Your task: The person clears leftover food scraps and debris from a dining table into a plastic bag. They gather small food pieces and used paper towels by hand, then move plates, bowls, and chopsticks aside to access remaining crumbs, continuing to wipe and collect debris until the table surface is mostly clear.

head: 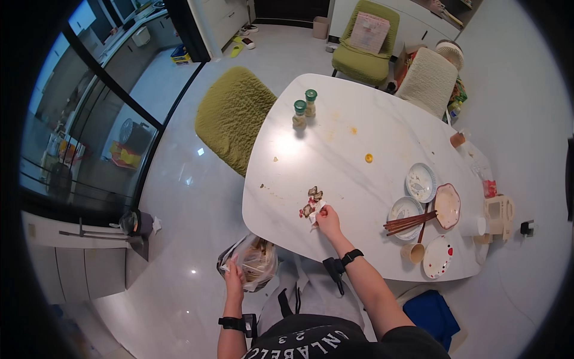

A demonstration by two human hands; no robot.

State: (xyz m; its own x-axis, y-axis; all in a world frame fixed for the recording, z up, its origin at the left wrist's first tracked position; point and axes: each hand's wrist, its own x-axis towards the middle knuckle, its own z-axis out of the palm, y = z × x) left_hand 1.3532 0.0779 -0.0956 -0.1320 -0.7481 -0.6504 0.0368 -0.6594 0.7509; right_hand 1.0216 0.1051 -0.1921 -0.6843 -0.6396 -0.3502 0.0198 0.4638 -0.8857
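My right hand holds a crumpled white tissue against the white marble-look table. Beside the tissue lies a small heap of dark food scraps with red bits. My left hand grips the rim of a plastic garbage bag, which hangs just off the table's near left edge with waste in it. Crumbs and yellow stains mark the table top, and a small yellow ring-shaped thing lies near its middle.
Two green-capped jars stand at the far left. On the right are bowls, plates, chopsticks and a paper cup. A green chair touches the table's left side.
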